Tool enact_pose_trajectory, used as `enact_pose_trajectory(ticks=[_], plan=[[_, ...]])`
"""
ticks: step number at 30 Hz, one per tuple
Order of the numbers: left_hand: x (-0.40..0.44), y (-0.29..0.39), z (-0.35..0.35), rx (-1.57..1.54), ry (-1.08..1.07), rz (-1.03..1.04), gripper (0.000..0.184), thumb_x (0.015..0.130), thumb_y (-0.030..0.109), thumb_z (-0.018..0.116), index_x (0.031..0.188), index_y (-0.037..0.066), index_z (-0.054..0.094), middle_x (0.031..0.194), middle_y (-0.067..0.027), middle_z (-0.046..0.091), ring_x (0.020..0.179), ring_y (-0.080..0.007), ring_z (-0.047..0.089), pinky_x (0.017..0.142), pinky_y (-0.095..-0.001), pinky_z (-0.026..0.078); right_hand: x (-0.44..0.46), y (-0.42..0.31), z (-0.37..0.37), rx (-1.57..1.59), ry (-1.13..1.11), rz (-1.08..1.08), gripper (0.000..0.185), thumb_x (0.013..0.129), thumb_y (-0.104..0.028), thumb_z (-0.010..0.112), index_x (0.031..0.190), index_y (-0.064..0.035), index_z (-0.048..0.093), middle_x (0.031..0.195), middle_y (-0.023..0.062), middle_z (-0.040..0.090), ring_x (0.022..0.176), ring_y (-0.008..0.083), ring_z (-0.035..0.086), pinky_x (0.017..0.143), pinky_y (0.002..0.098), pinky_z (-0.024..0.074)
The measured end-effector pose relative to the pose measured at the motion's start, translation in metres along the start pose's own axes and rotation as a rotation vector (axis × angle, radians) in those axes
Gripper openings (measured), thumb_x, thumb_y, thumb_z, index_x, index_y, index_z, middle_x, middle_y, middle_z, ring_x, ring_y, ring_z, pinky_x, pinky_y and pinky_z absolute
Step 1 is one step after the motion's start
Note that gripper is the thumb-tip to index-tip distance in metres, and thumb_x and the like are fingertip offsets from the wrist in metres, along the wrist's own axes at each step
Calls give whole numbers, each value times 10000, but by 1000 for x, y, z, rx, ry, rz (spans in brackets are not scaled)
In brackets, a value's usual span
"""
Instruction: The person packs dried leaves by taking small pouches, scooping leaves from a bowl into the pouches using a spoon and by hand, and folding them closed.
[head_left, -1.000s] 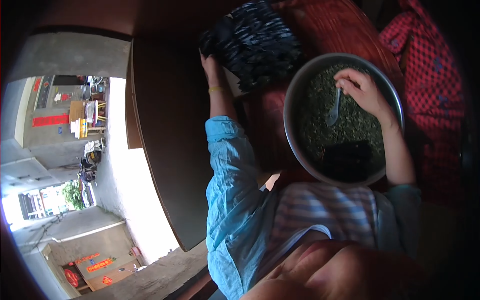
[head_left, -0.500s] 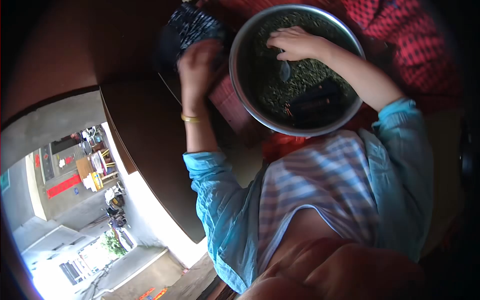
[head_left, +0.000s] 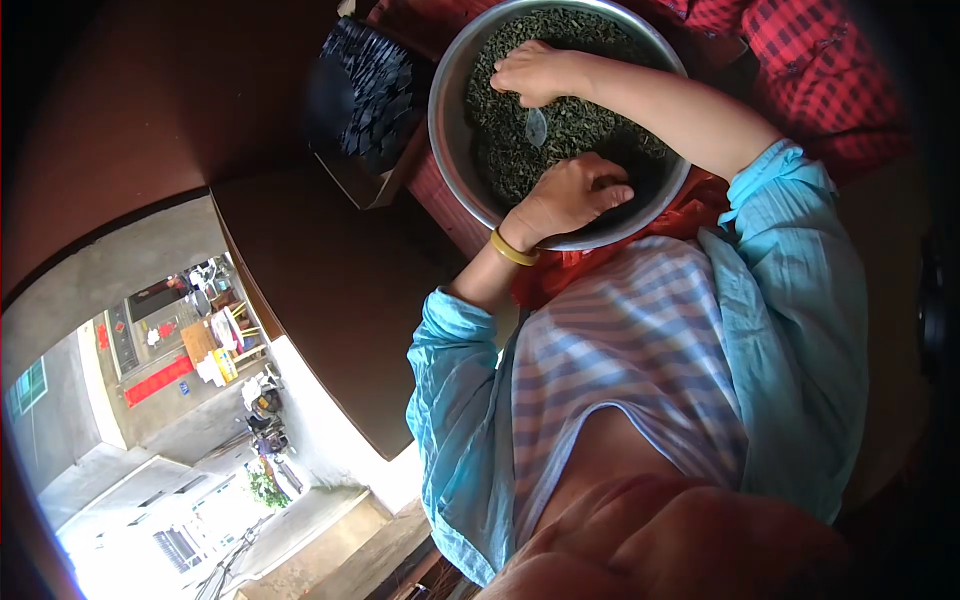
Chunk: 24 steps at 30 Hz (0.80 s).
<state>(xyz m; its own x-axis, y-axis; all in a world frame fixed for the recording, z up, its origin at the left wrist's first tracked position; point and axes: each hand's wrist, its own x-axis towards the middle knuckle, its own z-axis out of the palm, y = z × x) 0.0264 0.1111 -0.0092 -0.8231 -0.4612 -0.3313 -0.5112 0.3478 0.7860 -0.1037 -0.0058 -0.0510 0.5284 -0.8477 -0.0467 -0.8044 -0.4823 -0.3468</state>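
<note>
A wide metal basin (head_left: 447,150) holds dark green, dried leaf-like bits (head_left: 510,160). My right hand (head_left: 540,75) is closed over the leaves on the far side, gripping what looks like a small greyish spoon (head_left: 537,127), whose rounded end points toward me. My left hand (head_left: 575,197), with a yellow bracelet (head_left: 513,249) on the wrist, reaches over the near rim. Its fingers are curled; whatever they hold is hidden. Beside it a dark patch (head_left: 645,160) lies in the basin; I cannot tell whether it is packets or shadow.
Left of the basin stands an open box (head_left: 370,190) heaped with shiny black flat packets (head_left: 370,90). Red plastic (head_left: 690,215) shows under the near rim, and red-and-black checked cloth (head_left: 820,70) lies at right. A doorway at left opens onto a courtyard (head_left: 160,440).
My left hand has moved from the black packets into the near side of the basin. My right hand stays over the leaves with the spoon. The whole view has shifted slightly.
</note>
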Motion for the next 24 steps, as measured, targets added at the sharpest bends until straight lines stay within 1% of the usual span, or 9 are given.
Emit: enact_pose_trajectory(ticks=[3, 7, 10, 11, 14, 15, 19, 22, 24], plan=[[1, -1, -1, 199, 10, 113, 374, 876, 318, 702, 1082, 6, 678, 950, -154, 690, 830, -247, 677, 752, -346, 522, 2, -1, 1, 7, -44, 26, 293, 712, -48, 652, 1003, -81, 634, 1068, 91, 619, 1121, 288, 582, 964, 478, 407], [6, -3, -10, 163, -85, -46, 378, 889, 314, 700, 1104, 4, 676, 949, -121, 696, 795, -170, 651, 736, -302, 520, 2, 1, 2, 16, -18, 22, 259, 705, -43, 652, 960, -82, 631, 1025, 72, 620, 1093, 281, 593, 952, 472, 410], [18, -24, -18, -199, -160, -6, 400, 872, 326, 722, 1121, 16, 681, 922, -73, 706, 763, -130, 624, 730, -268, 515, 3, 1, 1, 38, -16, 17, 251, 702, -44, 653, 948, -83, 628, 1001, 69, 617, 1077, 279, 597, 944, 470, 412], [18, -29, -20, -199, -161, -4, 400, 872, 326, 722, 1121, 16, 681, 922, -73, 706, 763, -130, 624, 730, -268, 515, 4, 1, 1, 35, -17, 22, 247, 700, -44, 653, 943, -82, 627, 994, 66, 615, 1073, 279, 599, 943, 472, 411], [17, -28, -28, -387, -188, -246, 400, 842, 319, 751, 1108, 27, 690, 884, -37, 705, 770, -108, 617, 717, -246, 505, 4, 1, 3, 30, -22, 28, 239, 697, -42, 654, 931, -80, 623, 981, 61, 611, 1064, 279, 601, 942, 475, 411], [18, -31, -27, -388, -188, -246, 400, 842, 319, 751, 1108, 27, 690, 884, -37, 705, 770, -108, 617, 717, -246, 505, 3, 1, 3, 37, 8, 24, 234, 686, -36, 650, 915, -83, 641, 983, 68, 633, 1055, 279, 608, 937, 462, 418], [20, -36, -24, -381, -115, -70, 350, 872, 279, 731, 1116, 31, 692, 839, -23, 699, 743, -76, 594, 691, -236, 493, 2, 0, 5, 50, 61, 13, 236, 665, -26, 644, 889, -91, 681, 989, 84, 677, 1038, 278, 622, 930, 435, 432], [16, -34, -32, 4, 61, -5, 286, 913, 235, 688, 1131, 51, 697, 856, -23, 702, 736, -54, 576, 680, -231, 484, 2, 1, 0, 44, 54, 20, 244, 667, -34, 646, 900, -95, 685, 992, 87, 679, 1042, 277, 622, 935, 435, 429], [10, -34, -46, -29, 200, 19, 255, 941, 242, 650, 1141, 95, 708, 854, -59, 708, 764, -74, 590, 727, -231, 490, 0, 2, -12, 145, -73, 76, 277, 701, -109, 684, 975, -100, 642, 1126, 78, 638, 1122, 274, 592, 962, 474, 403]])
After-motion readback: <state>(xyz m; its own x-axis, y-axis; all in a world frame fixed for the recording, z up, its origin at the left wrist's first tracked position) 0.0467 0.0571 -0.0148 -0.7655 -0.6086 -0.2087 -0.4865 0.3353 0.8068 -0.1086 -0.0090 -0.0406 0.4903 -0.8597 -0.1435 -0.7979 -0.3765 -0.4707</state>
